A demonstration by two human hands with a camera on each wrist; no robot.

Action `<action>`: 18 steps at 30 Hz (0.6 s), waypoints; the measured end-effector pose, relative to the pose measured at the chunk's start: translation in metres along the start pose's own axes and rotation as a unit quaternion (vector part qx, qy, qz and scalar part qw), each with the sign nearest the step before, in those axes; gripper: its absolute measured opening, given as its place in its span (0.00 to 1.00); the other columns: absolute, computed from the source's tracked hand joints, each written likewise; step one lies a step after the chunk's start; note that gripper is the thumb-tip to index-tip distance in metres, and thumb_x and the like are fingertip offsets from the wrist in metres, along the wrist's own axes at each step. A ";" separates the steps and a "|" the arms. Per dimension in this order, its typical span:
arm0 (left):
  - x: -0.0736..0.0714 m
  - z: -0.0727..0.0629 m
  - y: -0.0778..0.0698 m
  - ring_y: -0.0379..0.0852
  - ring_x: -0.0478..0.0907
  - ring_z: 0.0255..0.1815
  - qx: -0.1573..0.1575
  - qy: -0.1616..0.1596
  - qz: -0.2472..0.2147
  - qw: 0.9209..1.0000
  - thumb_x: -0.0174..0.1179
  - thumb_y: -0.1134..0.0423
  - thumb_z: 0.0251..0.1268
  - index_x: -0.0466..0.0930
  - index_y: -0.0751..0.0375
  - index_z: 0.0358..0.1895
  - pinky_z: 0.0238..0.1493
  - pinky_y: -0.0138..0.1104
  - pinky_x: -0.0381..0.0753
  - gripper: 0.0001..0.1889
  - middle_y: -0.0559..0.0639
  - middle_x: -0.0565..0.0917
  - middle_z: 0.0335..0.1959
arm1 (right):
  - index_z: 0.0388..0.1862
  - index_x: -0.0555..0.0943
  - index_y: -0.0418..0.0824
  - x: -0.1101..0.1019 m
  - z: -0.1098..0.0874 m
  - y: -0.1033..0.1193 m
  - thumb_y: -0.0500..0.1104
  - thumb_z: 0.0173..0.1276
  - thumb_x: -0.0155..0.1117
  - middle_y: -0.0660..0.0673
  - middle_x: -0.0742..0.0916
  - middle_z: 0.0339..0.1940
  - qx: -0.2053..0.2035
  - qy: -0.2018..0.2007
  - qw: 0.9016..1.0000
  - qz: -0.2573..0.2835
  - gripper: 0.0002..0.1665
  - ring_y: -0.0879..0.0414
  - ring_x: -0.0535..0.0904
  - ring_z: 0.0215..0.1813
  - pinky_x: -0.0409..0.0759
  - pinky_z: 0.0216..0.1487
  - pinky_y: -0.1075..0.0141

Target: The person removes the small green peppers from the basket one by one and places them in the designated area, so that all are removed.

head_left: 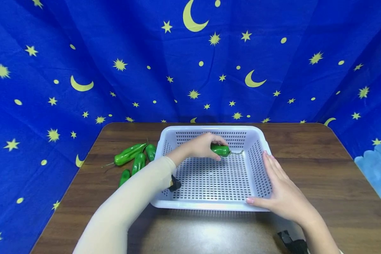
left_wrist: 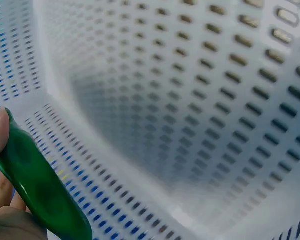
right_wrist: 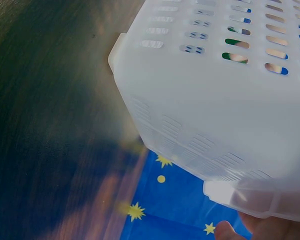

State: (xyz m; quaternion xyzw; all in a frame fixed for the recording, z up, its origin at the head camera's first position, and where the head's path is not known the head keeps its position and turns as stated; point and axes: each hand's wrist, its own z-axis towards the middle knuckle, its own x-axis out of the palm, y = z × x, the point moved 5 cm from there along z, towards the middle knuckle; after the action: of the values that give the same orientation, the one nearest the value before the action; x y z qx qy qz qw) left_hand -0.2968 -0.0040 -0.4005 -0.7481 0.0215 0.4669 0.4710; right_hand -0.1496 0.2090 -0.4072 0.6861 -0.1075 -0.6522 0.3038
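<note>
My left hand [head_left: 202, 145] reaches into a white perforated plastic basket [head_left: 209, 204] and grips a green chili pepper [head_left: 221, 150] by its body. The pepper's thin stem points right. In the left wrist view, thumb and fingers hold the glossy pepper [left_wrist: 40, 185] near the slotted basket wall. My right hand [head_left: 285, 195] rests at the basket's near right corner, its fairly straight fingers along the right rim and its thumb on the front rim. From the right wrist, the basket's outer side [right_wrist: 200, 100] fills much of the view, with fingertips at the bottom by its rim.
Several more green peppers [head_left: 128, 154] lie on the brown wooden table [head_left: 308, 155], left of the basket and partly behind my left sleeve [head_left: 124, 208]. Behind the table hangs a blue curtain [head_left: 139, 42] with yellow moons and stars.
</note>
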 end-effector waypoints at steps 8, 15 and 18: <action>-0.026 -0.020 -0.016 0.41 0.80 0.53 0.008 -0.028 -0.020 0.999 0.74 0.60 0.56 0.80 0.52 0.62 0.57 0.33 0.80 0.28 0.46 0.83 0.56 | 0.82 0.33 0.49 0.000 0.000 0.000 0.70 0.49 0.76 0.43 0.43 0.84 0.001 0.002 1.000 0.007 0.79 0.40 0.38 0.84 0.50 0.72 0.29; -0.042 -0.045 -0.018 0.41 0.81 0.51 0.014 -0.056 -0.055 0.997 0.74 0.58 0.56 0.81 0.50 0.62 0.54 0.33 0.82 0.27 0.46 0.82 0.60 | 0.82 0.33 0.49 0.000 -0.001 0.001 0.70 0.49 0.76 0.41 0.44 0.84 -0.003 -0.002 1.000 0.007 0.79 0.42 0.37 0.84 0.47 0.75 0.31; -0.050 -0.060 -0.018 0.42 0.81 0.51 0.008 -0.069 -0.058 0.996 0.74 0.58 0.56 0.81 0.48 0.62 0.54 0.35 0.82 0.27 0.46 0.82 0.58 | 0.82 0.33 0.49 0.001 -0.001 0.001 0.70 0.49 0.76 0.42 0.44 0.84 -0.003 -0.001 1.000 0.008 0.79 0.43 0.37 0.84 0.47 0.74 0.31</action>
State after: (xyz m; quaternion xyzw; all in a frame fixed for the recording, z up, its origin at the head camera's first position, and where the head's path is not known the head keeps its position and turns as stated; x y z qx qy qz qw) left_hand -0.2757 -0.0580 -0.3453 -0.7105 -0.0507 0.4888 0.5037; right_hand -0.1485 0.2082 -0.4072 0.6834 -0.1113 -0.6512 0.3107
